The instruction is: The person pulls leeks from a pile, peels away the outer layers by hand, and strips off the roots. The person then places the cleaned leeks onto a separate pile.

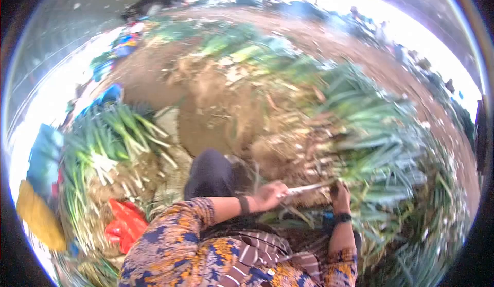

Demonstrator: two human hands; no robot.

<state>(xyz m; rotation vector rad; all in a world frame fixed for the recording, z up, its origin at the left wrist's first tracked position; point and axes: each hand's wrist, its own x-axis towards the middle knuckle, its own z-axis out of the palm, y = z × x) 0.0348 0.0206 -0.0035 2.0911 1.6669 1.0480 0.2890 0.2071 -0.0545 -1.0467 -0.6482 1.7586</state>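
Note:
A pale leek stalk (307,187) stretches between my two hands, just above the heap. My left hand (271,196) is closed around its white end, with a dark band on the wrist. At the other end, toward the leaves, the fingers of my right hand (340,194) are curled around the stalk; motion blurs them partly. Beside and beyond my right hand lies a large heap of leeks (381,143), roots inward and green leaves pointing outward. Dry roots and trimmings (288,150) are piled in front of my hands.
To the left lies another pile of leeks (110,137), with a red plastic bag (126,225) near it. A yellow sack (38,217) and a light blue sheet (45,155) stand at the far left. My knee (210,174) is near the middle. Bare soil (319,32) stretches behind.

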